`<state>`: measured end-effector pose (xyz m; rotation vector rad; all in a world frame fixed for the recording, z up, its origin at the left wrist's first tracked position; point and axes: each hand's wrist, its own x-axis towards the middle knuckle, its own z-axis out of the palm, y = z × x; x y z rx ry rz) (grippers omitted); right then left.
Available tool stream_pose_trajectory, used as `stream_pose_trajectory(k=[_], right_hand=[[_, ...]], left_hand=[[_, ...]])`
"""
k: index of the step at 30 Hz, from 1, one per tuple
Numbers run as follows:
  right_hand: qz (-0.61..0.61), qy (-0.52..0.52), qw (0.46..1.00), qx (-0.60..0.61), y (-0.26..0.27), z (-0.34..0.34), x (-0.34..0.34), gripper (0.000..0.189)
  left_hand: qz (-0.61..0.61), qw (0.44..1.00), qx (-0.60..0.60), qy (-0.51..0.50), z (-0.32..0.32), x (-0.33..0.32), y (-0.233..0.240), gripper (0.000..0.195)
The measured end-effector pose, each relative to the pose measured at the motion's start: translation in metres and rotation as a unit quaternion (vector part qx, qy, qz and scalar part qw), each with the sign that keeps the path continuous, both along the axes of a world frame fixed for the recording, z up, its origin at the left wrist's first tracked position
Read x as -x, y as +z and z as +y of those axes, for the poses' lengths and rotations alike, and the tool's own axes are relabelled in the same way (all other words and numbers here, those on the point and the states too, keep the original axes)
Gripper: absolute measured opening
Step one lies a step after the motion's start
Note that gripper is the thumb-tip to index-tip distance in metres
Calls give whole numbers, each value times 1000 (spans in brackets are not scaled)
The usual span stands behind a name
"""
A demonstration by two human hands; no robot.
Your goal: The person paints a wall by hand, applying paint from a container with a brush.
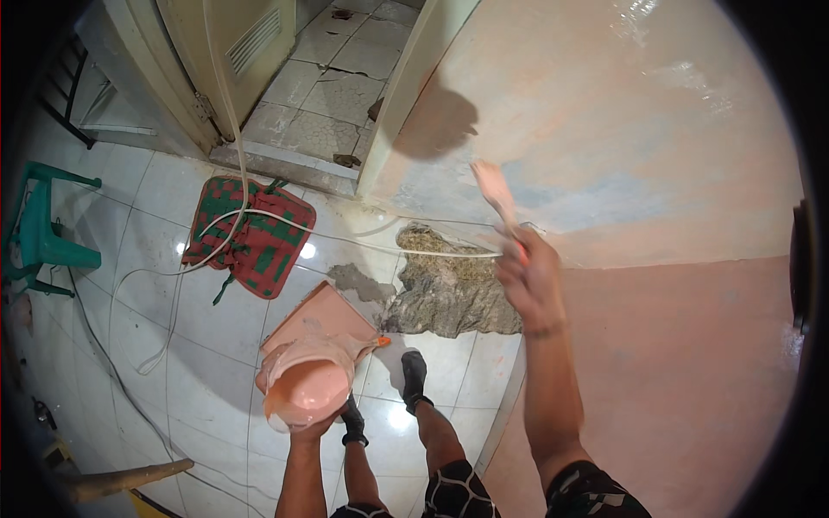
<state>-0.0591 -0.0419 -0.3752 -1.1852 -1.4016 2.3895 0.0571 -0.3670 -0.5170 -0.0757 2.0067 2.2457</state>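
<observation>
My left hand holds a plastic-lined container of pink paint, tilted so its opening shows. My right hand grips a paintbrush by its handle, and its bristles are coated pink. The bristles are at or close to the wall, near the door frame; whether they touch cannot be told. Patchy pink and bluish-grey covers the wall's upper part, with more even pink below. Behind the container, a pink-coated paint tray lies on the floor, with an orange-tipped tool by its right corner.
A rough broken floor patch lies by the wall. A white cable crosses a red and green woven mat. At left are a green plastic stool and a wooden pole. An open door shows cracked tiles beyond.
</observation>
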Motion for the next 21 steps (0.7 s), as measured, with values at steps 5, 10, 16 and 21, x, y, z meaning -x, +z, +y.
stream_pose_trajectory(k=[5, 10, 16, 21], right_hand=[[88, -41, 993, 61, 22, 16, 110, 8], [169, 0, 984, 55, 116, 5, 84, 8], [49, -18, 999, 13, 82, -2, 57, 8], [103, -11, 994, -20, 124, 22, 98, 10]], left_hand=[[26, 999, -14, 23, 16, 7, 41, 77], [56, 998, 3, 12, 14, 9, 71, 82], [106, 988, 110, -24, 6, 3, 95, 81], [122, 977, 171, 35, 8, -8, 86, 89]])
